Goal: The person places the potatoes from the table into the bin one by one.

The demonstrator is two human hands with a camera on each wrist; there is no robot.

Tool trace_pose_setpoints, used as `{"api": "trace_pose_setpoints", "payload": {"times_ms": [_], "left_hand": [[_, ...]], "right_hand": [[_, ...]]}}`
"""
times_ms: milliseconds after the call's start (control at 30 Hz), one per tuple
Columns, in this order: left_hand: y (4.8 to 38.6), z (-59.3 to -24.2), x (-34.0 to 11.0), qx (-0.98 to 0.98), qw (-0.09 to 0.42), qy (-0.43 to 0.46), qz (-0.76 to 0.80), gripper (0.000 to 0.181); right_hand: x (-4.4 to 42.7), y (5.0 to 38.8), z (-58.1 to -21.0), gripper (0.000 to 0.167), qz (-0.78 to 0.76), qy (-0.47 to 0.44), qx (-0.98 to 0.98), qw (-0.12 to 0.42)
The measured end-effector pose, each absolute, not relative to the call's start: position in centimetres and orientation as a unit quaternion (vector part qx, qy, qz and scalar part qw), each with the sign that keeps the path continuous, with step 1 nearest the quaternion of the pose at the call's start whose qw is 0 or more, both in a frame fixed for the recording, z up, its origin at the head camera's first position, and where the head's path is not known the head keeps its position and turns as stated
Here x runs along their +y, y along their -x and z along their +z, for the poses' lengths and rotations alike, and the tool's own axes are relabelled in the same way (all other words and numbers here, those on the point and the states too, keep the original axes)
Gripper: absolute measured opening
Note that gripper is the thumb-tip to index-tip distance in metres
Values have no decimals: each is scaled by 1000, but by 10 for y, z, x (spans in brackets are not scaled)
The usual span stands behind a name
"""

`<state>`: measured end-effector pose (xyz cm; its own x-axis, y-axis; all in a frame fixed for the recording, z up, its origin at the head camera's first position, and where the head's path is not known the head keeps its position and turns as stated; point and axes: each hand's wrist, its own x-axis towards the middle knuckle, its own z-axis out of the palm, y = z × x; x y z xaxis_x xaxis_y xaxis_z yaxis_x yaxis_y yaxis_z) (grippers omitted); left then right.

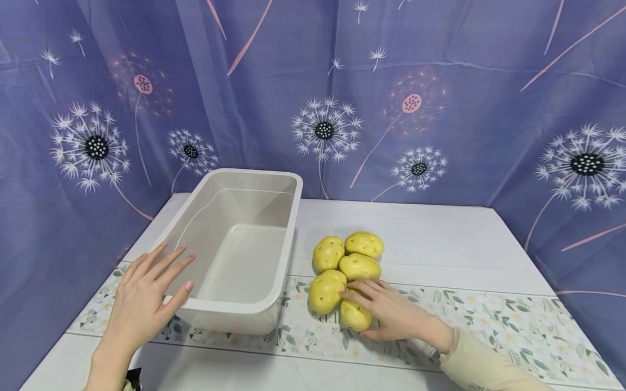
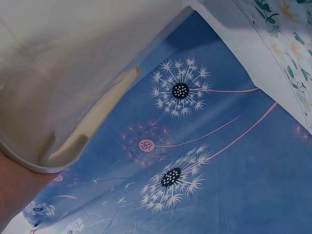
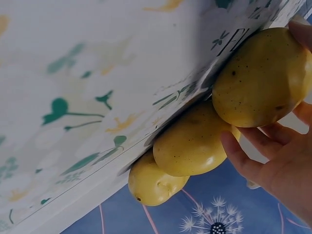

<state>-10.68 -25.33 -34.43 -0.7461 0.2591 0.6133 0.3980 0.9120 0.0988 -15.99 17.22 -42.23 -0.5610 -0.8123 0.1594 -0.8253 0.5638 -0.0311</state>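
A person's right hand (image 1: 386, 309) curls over the nearest potato (image 1: 354, 317), fingers across its top and thumb along the near side, a grasp that apparently suits its rounded shape and crowded position. The left hand (image 1: 145, 298) is free of any object, fingers spread above the near left corner of a deep bin (image 1: 235, 307), perhaps to steady it; whether it touches the rim cannot be told. The grasped potato appears to sit on the tabletop (image 1: 440, 244), right of the bin and at the near end of a five-piece cluster. Just left of it lies a large potato (image 1: 325, 293); beyond are a middle potato (image 1: 360, 267), a far-left potato (image 1: 329, 254) and a far-right potato (image 1: 364, 244), grouped closely enough, it seems, to be reached from one spot. The bin stands upright, mouth up, nothing seen inside, its interior accessible from above. A floral band (image 1: 489, 320) crosses the tabletop, and a blue dandelion-print curtain (image 1: 264, 125) surrounds the back and sides.
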Motion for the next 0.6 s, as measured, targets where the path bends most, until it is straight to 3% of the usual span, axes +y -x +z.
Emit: {"api": "trace_pose_setpoints", "payload": {"times_ms": [600], "left_hand": [[106, -344, -253, -928, 309, 177, -114, 41]], "right_hand": [[171, 159, -417, 77, 37, -473, -879, 54]]}}
